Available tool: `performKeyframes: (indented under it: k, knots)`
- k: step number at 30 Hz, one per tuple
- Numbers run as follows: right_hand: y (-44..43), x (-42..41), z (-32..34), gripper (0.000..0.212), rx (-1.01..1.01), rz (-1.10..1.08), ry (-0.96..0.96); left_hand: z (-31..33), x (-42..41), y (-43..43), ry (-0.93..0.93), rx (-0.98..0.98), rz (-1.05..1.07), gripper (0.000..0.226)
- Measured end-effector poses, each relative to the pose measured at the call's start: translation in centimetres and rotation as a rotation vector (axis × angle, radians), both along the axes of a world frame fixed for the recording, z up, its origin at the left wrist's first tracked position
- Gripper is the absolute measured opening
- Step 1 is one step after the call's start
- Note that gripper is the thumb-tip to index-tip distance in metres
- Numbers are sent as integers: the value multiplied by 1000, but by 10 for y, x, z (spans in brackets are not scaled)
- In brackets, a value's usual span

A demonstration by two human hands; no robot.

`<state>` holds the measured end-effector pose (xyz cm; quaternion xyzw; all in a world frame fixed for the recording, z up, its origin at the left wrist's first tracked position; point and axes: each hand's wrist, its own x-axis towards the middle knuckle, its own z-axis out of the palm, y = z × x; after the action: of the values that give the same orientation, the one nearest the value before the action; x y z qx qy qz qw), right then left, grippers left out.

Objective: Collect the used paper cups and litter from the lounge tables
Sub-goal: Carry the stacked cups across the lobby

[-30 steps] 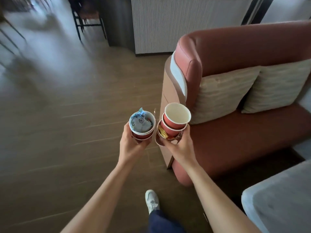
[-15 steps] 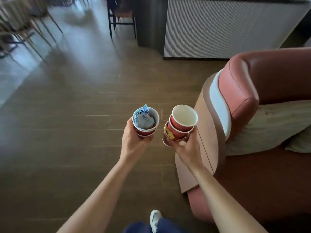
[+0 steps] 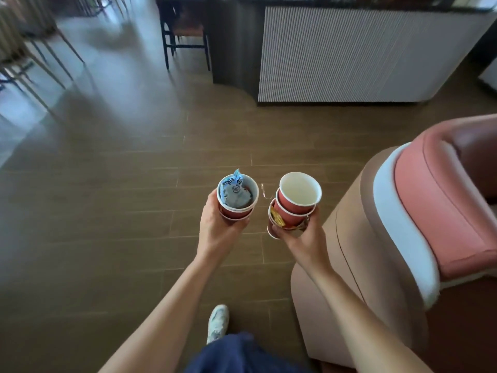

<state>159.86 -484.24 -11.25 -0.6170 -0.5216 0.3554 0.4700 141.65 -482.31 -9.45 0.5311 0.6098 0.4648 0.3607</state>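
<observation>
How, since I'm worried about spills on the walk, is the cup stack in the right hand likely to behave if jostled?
The cup stack is probably light: its top cup looks empty. It may tip easily, since the right hand grips only its base and the cups sit askew.

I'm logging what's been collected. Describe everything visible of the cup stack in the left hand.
The cup stack is seemingly two nested paper cups: red-brown walls, white rolled rims. It sits roughly upright, mouth toward the camera, carried above the wooden floor. A crumpled blue-grey wrapper fills the upper one, one corner poking over the far rim. The left hand grips it from below and the left side. It touches nothing else.
</observation>
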Motion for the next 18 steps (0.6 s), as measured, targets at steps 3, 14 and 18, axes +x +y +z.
performKeyframes:
  k: [3,14,18]
  knots:
    - [42,-10,5,74,23,-74,14,6,-11,55,30,20,-66,70]
    - [182,-6,21,75,72,-342,-8,22,-6,224,26,9,-232,68]
    - [230,16,19,75,68,-404,-19,19,22,285,11,-15,-263,69]
